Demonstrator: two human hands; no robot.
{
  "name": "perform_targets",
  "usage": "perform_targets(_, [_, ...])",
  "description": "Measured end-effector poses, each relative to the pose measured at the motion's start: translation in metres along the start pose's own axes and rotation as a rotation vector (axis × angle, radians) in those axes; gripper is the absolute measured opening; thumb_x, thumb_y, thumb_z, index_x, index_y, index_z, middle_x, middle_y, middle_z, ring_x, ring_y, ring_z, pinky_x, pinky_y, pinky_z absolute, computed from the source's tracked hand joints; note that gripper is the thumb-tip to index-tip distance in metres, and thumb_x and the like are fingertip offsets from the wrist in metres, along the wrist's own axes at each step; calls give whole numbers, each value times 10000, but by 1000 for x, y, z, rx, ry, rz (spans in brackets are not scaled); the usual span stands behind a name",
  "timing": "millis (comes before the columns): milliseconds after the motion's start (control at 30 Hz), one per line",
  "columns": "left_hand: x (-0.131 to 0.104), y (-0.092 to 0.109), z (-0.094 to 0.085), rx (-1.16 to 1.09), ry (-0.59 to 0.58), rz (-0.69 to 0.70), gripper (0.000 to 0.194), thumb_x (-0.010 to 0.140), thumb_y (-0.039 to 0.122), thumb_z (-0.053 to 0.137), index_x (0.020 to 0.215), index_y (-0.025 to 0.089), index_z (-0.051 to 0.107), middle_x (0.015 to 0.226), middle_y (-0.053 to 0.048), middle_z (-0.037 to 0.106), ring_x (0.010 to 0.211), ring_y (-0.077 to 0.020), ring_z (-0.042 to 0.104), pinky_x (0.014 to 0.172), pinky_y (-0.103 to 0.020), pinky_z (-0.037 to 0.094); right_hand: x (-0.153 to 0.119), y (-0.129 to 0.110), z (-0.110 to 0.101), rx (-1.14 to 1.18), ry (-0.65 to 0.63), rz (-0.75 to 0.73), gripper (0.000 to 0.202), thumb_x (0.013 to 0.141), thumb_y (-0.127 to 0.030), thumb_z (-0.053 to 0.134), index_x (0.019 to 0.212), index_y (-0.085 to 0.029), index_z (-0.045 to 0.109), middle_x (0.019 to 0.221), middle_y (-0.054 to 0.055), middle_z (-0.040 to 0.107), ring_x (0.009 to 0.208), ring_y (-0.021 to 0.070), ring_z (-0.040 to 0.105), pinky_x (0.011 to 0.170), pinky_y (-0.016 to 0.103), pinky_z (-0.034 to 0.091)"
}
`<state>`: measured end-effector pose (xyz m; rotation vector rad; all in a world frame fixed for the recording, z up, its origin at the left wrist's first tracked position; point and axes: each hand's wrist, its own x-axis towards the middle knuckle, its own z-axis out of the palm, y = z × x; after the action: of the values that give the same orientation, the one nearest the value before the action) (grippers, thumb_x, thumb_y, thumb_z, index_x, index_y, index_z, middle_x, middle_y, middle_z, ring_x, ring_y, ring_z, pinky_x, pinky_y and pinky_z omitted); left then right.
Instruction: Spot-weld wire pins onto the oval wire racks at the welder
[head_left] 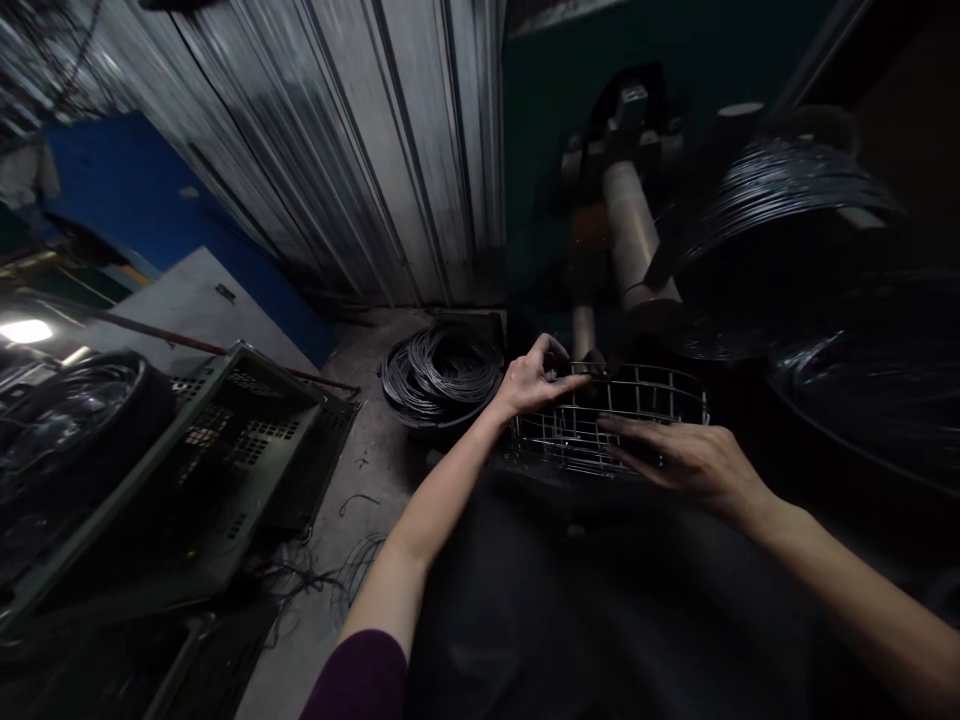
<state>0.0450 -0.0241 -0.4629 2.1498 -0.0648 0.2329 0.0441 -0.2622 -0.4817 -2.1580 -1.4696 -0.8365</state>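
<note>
Steel wire under both hands. L hand: fingers pinched together on the top rim of the wire basket, at its far left corner. R hand: fingers stretched out, slightly apart, lying flat over the near rim w/ no real grip, just pressing. Basket sits just past the lap, in front of the dark machine w/ its pale roller; can't tell what it rests on, too dark.

Risks, as I judge them: cut wire ends on the rim could nick the pinching fingertips. R hand only rests, so a tug from the L side could tip or slide the basket toward the roller. Light is poor, easy to misjudge a gap. Wire spool hangs close on the R; wire coil and loose strands on the floor could snag a foot. Green crate is well apart on the L.
</note>
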Motion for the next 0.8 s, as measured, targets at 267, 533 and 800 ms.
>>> perform_targets(267, [10, -6, 0, -5, -2, -2, 454, 726, 524, 760, 930, 211, 503, 751, 57, 574, 634, -88, 495, 623, -232, 368, 5, 6, 4, -46, 13, 2, 263, 1001, -318, 523, 1121, -183, 714, 1010, -13, 726, 713, 123, 701, 538, 209, 535])
perform_targets(533, [13, 0, -1, 10, -11, -6, 439, 730, 498, 770, 924, 213, 499, 826, 36, 612, 715, -104, 546, 671, -240, 393, 5, 9, 4, -24, -19, 30, 269, 1004, -334, 520, 1143, -206, 711, 990, -23, 727, 765, 122, 708, 544, 208, 525])
perform_targets(800, [13, 3, -3, 20, -16, -18, 442, 729, 513, 762, 933, 213, 509, 786, 45, 598, 684, -101, 525, 649, -243, 382, 0, 10, 8, -33, -8, 44, 263, 991, -350, 547, 1136, -221, 724, 1009, -28, 725, 731, 121, 704, 537, 220, 533])
